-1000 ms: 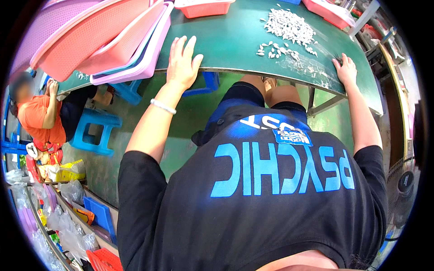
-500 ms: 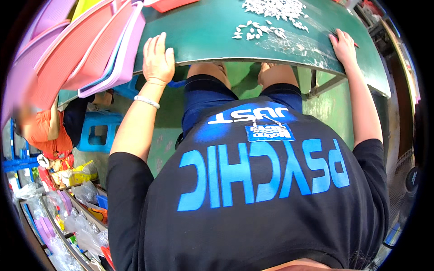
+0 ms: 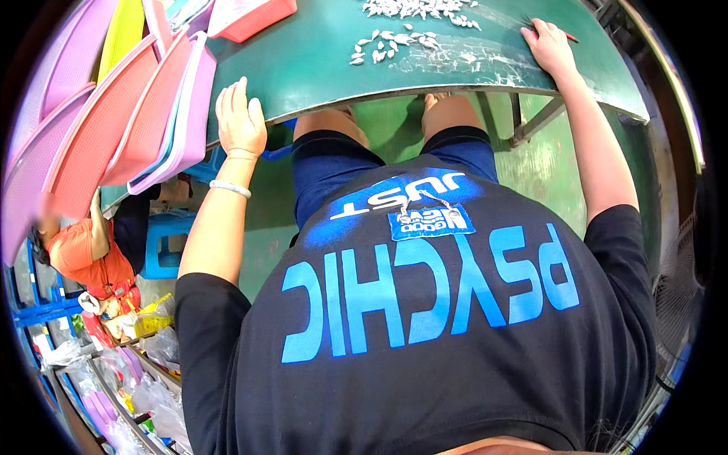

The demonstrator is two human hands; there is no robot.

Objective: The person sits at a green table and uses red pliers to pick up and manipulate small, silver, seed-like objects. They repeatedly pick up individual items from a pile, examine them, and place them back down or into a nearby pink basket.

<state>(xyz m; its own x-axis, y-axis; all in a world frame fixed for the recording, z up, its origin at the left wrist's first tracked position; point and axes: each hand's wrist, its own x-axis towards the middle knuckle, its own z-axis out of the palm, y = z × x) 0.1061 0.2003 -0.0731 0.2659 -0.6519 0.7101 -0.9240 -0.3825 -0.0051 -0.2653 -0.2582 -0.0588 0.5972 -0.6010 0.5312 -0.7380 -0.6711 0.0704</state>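
Observation:
My left hand (image 3: 241,125) lies at the near edge of the green table (image 3: 303,64), fingers stretched out and holding nothing. Farther right, my right hand (image 3: 552,50) rests on the tabletop with its fingers curled over a thin pointed tool (image 3: 571,36). Dark tips of this tool stick out on one side of the hand and a red end on the other; its middle is hidden under the fingers. Many small white pointed pieces (image 3: 383,47) lie on the table between my hands, some in a loose cluster, others in a denser heap (image 3: 417,7) behind.
A red tray (image 3: 254,17) stands on the table at the far left. Stacked pink, purple and yellow plastic baskets (image 3: 163,102) lean beside my left hand. Beyond them is a person in orange (image 3: 87,250), near a blue stool (image 3: 163,246). Bagged goods (image 3: 152,394) fill shelves at lower left.
The view has turned and shifted slightly, so more of the red tray shows and less of the white heap. Both hands stay at the table in much the same poses.

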